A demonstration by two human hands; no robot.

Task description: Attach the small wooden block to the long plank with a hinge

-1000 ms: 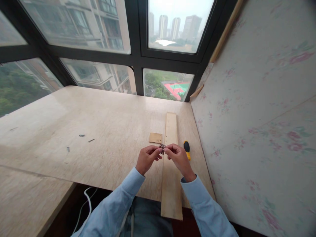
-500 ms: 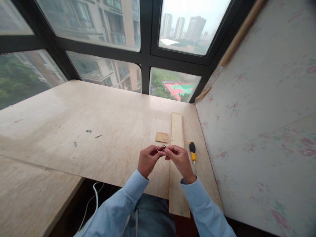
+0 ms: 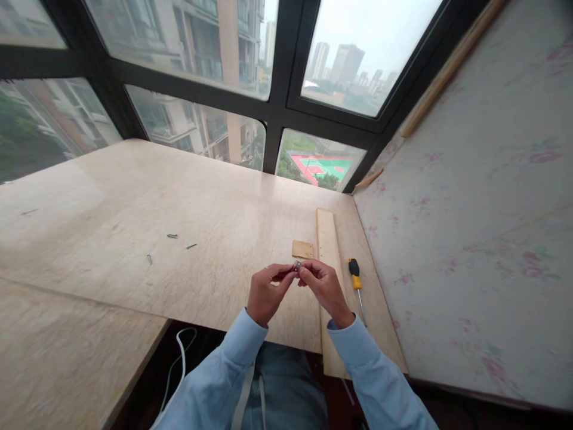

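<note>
seen from the head camera, a person in light blue sleeves pinches a small metal piece between the fingertips of the left hand and the right hand, both closed narrowly on it above the desk. just beyond lies a small wooden plate, near a long pale board that runs beneath the right hand. a yellow-and-black screwdriver rests to the board's right; three small metal bits (screws, by their look) lie scattered well to the left.
</note>
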